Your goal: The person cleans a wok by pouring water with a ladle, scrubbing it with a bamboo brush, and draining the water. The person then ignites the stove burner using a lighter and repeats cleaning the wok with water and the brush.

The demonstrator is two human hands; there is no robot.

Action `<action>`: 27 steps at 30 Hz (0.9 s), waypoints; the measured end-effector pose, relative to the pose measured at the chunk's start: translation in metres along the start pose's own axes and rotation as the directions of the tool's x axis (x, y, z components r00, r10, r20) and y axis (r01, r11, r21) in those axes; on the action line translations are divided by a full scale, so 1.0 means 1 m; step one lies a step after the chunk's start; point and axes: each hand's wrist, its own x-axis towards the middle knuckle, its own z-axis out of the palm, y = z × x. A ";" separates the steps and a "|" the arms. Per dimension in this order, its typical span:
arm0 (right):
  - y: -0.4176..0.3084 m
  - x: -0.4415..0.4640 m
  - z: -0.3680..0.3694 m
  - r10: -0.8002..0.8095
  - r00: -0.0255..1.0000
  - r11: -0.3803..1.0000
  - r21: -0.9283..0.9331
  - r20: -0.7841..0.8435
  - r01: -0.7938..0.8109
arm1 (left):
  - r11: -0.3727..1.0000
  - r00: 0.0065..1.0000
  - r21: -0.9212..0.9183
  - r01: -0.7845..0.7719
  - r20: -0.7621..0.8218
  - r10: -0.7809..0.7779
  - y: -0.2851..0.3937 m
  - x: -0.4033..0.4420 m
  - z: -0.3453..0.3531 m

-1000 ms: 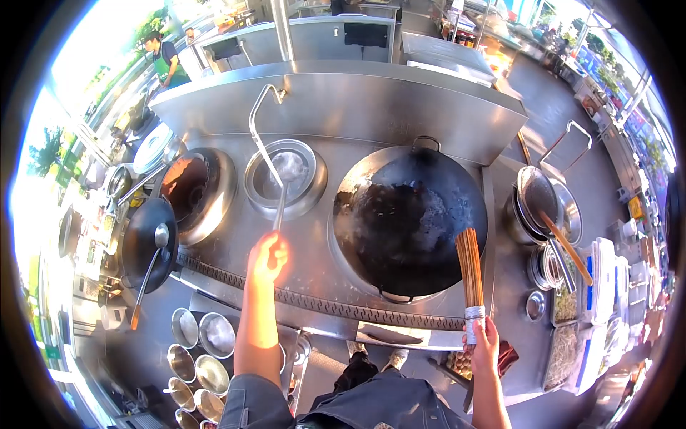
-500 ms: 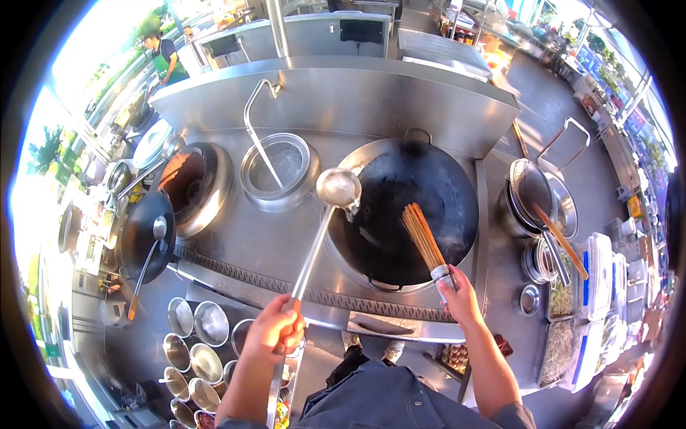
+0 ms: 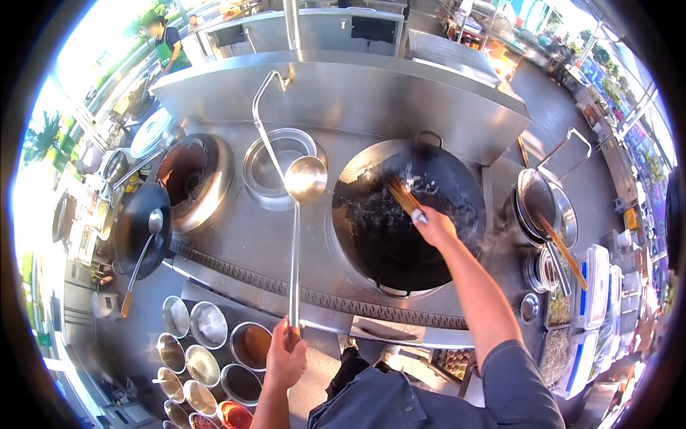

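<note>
My left hand [image 3: 286,357] is closed round the handle of a long ladle [image 3: 294,264], whose bowl hangs over the worktop between the water pot [image 3: 275,168] and the wok. My right hand [image 3: 434,227] grips a bundled-stick brush [image 3: 402,193], its tips down inside the large black wok [image 3: 400,250]. Water with white splashes shows in the wok around the tips. A bent metal tap [image 3: 257,107] reaches over the round water pot.
An empty burner [image 3: 193,179] and a tilted smaller wok [image 3: 144,239] with a ladle are at left. Seasoning pots [image 3: 202,365] stand lower left. Strainers [image 3: 536,196] and lidded containers [image 3: 597,286] are at right. Another person [image 3: 170,46] stands far upper left.
My right hand has moved forward and left, bringing the brush down into the wok. The ladle bowl has shifted left, away from the wok, and my left hand is lower.
</note>
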 end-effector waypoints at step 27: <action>0.001 -0.094 0.035 -0.111 0.931 0.948 0.319 0.349 -0.006 | 0.973 0.976 -0.113 0.201 -0.065 -0.209 -0.042 0.010 -0.016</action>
